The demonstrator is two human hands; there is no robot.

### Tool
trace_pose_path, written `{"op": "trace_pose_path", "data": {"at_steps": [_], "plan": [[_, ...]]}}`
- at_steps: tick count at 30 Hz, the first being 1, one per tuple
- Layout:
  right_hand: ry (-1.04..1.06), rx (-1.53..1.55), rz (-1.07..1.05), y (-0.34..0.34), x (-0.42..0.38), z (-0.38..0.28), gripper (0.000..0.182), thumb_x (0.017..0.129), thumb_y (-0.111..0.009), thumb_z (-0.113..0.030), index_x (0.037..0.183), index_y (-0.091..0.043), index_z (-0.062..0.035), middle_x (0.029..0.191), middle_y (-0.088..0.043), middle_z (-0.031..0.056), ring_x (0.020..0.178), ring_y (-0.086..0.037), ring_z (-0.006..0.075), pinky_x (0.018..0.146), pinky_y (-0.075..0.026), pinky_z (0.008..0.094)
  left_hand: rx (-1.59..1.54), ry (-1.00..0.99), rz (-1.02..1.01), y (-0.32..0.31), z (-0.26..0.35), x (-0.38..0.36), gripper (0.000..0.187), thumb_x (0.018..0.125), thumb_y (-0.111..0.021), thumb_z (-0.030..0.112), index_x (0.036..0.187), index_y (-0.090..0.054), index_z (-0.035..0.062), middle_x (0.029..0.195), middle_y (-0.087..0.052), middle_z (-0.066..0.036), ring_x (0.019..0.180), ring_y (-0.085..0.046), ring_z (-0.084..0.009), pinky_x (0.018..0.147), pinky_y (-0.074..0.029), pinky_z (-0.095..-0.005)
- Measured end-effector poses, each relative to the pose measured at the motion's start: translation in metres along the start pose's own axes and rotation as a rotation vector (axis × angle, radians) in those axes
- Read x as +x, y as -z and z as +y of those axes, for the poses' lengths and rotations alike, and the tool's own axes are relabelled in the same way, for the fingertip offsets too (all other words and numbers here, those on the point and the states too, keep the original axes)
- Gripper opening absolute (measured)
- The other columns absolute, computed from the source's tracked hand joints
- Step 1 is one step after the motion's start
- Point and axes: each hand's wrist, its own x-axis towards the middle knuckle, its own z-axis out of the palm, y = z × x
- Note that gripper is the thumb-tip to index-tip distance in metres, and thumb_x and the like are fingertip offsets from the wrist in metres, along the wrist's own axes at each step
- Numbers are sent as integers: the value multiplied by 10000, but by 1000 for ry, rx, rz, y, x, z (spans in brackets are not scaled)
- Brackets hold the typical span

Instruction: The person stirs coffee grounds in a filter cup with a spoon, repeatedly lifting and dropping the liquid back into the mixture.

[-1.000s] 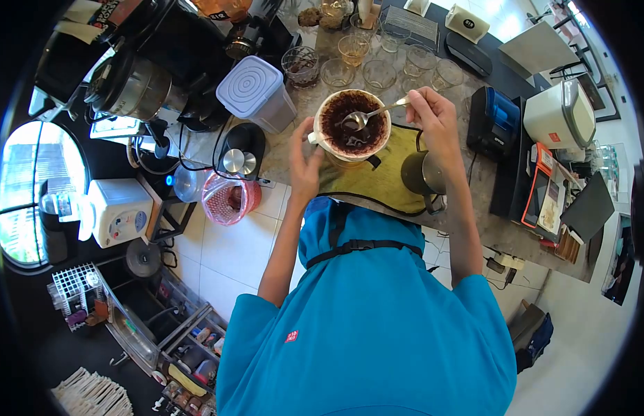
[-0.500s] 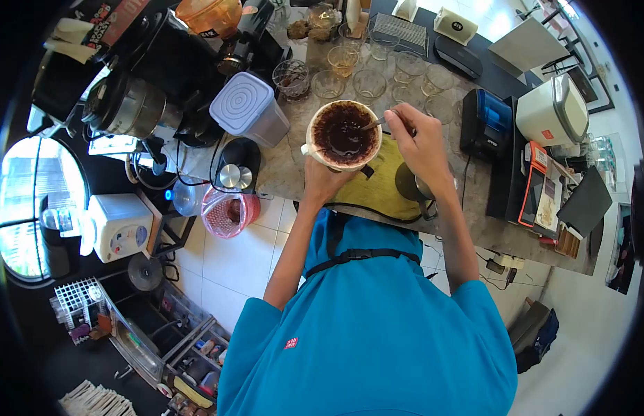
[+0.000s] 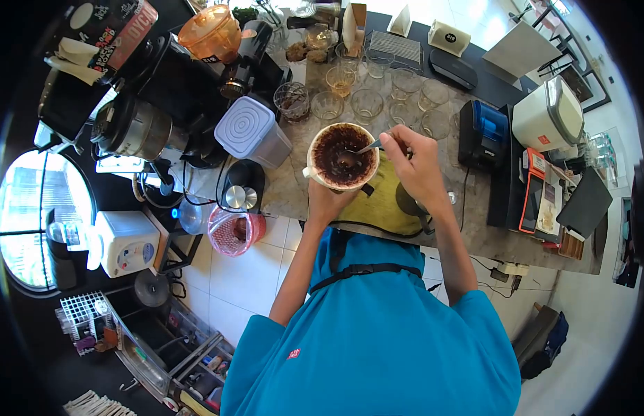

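My left hand (image 3: pixel 329 205) is wrapped around the lower side of a white cup (image 3: pixel 309 172), holding it above the counter. Dark brown liquid with grounds clinging to the inner wall fills part of it. Between the thumb and fingers of my right hand (image 3: pixel 413 161) is the handle of a metal spoon (image 3: pixel 367 148). The spoon slants into the cup, its rounded end showing at the liquid's surface. Below my hands a yellow-green cloth (image 3: pixel 384 206) lies at the counter edge. A metal pitcher (image 3: pixel 408 201) is partly hidden by my right forearm.
Several clear glasses (image 3: pixel 367 105) crowd the counter (image 3: pixel 294 197) beyond the cup. A lidded grey container (image 3: pixel 256 132) and a small black scale-like device with round metal knobs (image 3: pixel 240 197) stand left. On the right is a blue-black printer (image 3: pixel 487 135). A pink basket (image 3: pixel 233 232) sits on the floor.
The spoon's rounded end, earlier sunk in the dark liquid, now shows at the surface. Cup and hands appear slightly lower in view, as the whole scene has shifted a little.
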Motion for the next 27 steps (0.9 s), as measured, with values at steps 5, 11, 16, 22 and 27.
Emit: {"op": "trace_pose_path", "data": {"at_steps": [5,11,16,22,27], "plan": [[190,-240,-40,-4,-1,-18,207,901,-631,-173,842,-633,26,743,-613,155,638,-584,304,601,-452,396,-79,-48,48,-5,4,4,545,691,-850,160,1155,-611,4,1099,-678,-131,1017,-660,-266,886,-511,-371],[196,-321,-112,-18,4,-14,192,894,-623,-169,827,-625,11,760,-616,159,701,-586,355,670,-461,439,-98,-32,58,-3,18,3,479,709,-838,136,1125,-637,7,1073,-697,-117,986,-680,-249,854,-529,-353],[207,-336,-174,-20,3,-23,184,897,-620,-161,831,-631,11,759,-615,147,700,-581,345,670,-454,422,-165,-1,45,-1,24,5,458,711,-842,140,1107,-653,9,1033,-719,-98,948,-701,-226,811,-546,-333],[238,-356,5,-24,1,-27,169,884,-655,-133,843,-650,32,682,-569,122,543,-505,214,528,-395,336,50,-37,-75,7,16,4,631,674,-857,150,1215,-563,11,1113,-679,-103,1024,-662,-224,863,-529,-351],[29,-410,69,-33,-3,-25,210,890,-636,-165,813,-636,29,686,-583,140,614,-558,295,606,-438,388,20,-66,-100,13,16,7,637,652,-884,191,1188,-590,13,1100,-683,-107,1003,-667,-238,871,-522,-370]]}}
